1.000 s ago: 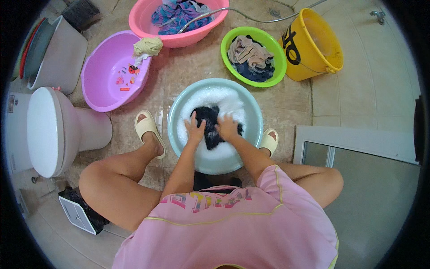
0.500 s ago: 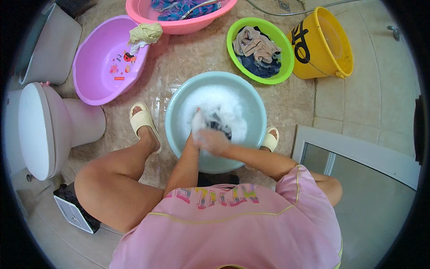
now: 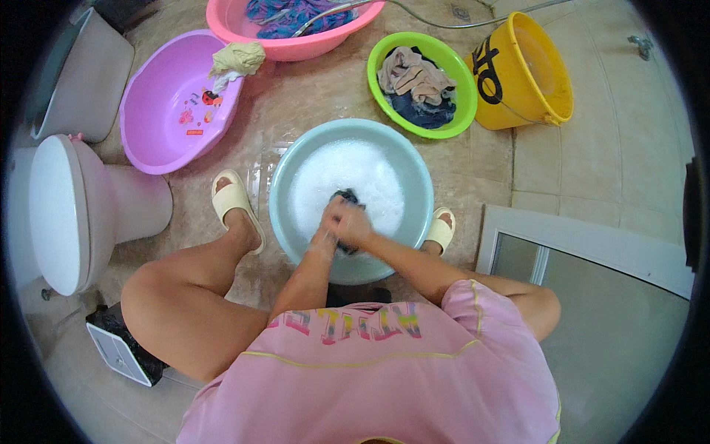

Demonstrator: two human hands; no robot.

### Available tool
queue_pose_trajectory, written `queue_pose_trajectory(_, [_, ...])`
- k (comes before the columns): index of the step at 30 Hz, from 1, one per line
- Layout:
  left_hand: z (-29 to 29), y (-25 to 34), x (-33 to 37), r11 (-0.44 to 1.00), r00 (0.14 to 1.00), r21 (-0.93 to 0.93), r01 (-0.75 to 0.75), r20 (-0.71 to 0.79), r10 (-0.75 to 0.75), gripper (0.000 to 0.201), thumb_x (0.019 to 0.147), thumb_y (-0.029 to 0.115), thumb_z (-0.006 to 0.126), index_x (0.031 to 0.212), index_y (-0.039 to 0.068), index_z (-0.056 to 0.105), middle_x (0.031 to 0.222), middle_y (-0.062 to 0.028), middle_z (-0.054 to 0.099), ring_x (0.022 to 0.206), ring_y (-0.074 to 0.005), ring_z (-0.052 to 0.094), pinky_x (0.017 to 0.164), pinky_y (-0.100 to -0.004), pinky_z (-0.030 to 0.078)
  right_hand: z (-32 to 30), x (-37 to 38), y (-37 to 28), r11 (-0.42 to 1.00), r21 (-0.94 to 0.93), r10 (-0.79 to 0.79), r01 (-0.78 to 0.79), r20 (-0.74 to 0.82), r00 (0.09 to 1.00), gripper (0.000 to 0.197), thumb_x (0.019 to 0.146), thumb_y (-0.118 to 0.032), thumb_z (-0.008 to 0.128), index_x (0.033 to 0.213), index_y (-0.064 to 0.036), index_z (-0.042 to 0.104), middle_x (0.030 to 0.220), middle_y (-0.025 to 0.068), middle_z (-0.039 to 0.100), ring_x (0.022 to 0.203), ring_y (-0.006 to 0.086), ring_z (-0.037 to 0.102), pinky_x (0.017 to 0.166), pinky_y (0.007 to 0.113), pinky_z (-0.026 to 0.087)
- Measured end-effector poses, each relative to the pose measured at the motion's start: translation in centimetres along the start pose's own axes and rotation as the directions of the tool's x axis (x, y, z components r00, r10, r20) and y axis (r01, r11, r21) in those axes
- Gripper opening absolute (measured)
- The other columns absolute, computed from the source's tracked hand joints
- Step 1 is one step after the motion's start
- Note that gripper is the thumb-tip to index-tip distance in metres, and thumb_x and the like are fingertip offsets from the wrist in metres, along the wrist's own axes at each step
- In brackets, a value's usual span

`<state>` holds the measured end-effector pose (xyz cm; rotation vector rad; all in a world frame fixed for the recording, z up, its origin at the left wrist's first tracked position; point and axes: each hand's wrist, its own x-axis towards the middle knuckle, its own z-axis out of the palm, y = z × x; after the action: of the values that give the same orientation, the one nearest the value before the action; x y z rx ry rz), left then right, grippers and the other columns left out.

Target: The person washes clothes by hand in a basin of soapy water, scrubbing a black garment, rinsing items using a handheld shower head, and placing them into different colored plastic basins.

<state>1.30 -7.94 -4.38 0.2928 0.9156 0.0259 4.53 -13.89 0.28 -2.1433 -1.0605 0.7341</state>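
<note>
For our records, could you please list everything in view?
Washtub: one, aqua, centre
Suds: plenty, white, in washtub
Cloth: one, dark, in washtub
Basin: one, purple, upper left
Tub: one, pink, top
Small basin: one, green, upper right
Laundry: several, multicoloured, across those three
Bucket: one, yellow, upper right
Hose: one, grey, top
Toilet: one, white, left
Container: one, white, upper left
Framed panel: one, white, right
Slippers: two, cream, flanking washtub
Shirt: one, pink, bottom
Hands: two, bare, on cloth
</note>
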Motion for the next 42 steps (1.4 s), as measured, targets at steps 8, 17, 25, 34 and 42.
queue_pose_trajectory(8, [-2.9, 3.7, 0.7, 0.904, 0.87, 0.13, -0.407, -0.245, 0.427, 0.053, 0.078, 0.027, 0.056, 0.12, 0.004, 0.033, 0.114, -0.0139, 0.045, 0.099, -0.0232, 0.048, 0.087, -0.0331, 0.038, 0.1, 2.5, 11.9, 0.903, -0.397, 0.14, -0.164, -0.088, 0.986, 0.035, 0.083, -0.032, 0.04, 0.098, -0.0012, 0.049, 0.099, 0.0178, 0.049, 0.094, 0.036, 0.044, 0.083, 0.044, 0.033])
queue_pose_trajectory(17, [-1.7, -1.4, -0.3, 0.888, 0.989, 0.441, -0.126, -0.014, 0.147, 0.084, 0.075, 0.055, 0.051, 0.135, 0.016, 0.005, 0.138, -0.0128, 0.004, 0.126, -0.0289, 0.004, 0.1, -0.0454, 0.012, -0.8, 4.5, 10.9, 0.871, -0.001, 0.476, -0.492, -0.246, 0.844, 0.038, 0.074, -0.017, 0.052, 0.108, -0.0029, 0.041, 0.095, 0.0259, 0.05, 0.093, 0.0394, 0.048, 0.081, 0.045, 0.038])
queue_pose_trajectory(25, [-1.6, 0.9, -1.4, 0.975, 0.944, -0.17, 0.144, 0.32, -0.084, 0.051, 0.083, 0.046, 0.037, 0.116, 0.008, 0.04, 0.116, -0.0109, 0.044, 0.107, -0.0243, 0.039, 0.091, -0.0385, 0.031, -1.0, -3.1, -4.5, 0.986, -0.033, -0.152, 0.164, 0.228, 0.962, 0.032, 0.072, -0.027, 0.054, 0.096, -0.0059, 0.05, 0.098, 0.0162, 0.053, 0.089, 0.0316, 0.052, 0.072, 0.043, 0.043])
queue_pose_trajectory(34, [-0.3, 0.0, 1.2, 0.915, 0.969, 0.376, -0.146, -0.133, 0.21, 0.035, 0.078, 0.022, 0.048, 0.109, 0.007, 0.045, 0.103, -0.0102, 0.051, 0.093, -0.0222, 0.049, 0.081, -0.0341, 0.04, -2.5, 2.5, 12.7, 0.9, -0.05, 0.393, -0.432, -0.332, 0.858, 0.036, 0.079, -0.036, 0.049, 0.098, -0.0054, 0.05, 0.081, 0.0206, 0.055, 0.079, 0.038, 0.051, 0.072, 0.045, 0.039])
queue_pose_trajectory(42, [-3.9, 0.5, 0.2, -0.036, 0.847, 0.997, -0.065, 0.075, 0.526, 0.082, 0.067, 0.028, 0.064, 0.133, 0.023, 0.016, 0.124, -0.0348, 0.023, 0.118, -0.0441, 0.022, 0.097, -0.0473, 0.02, 0.4, -1.0, 10.7, 0.877, -0.289, -0.221, 0.383, 0.466, 0.857, 0.022, 0.08, -0.016, 0.038, 0.095, -0.0104, 0.053, 0.081, 0.0134, 0.054, 0.082, 0.0308, 0.052, 0.067, 0.039, 0.043])
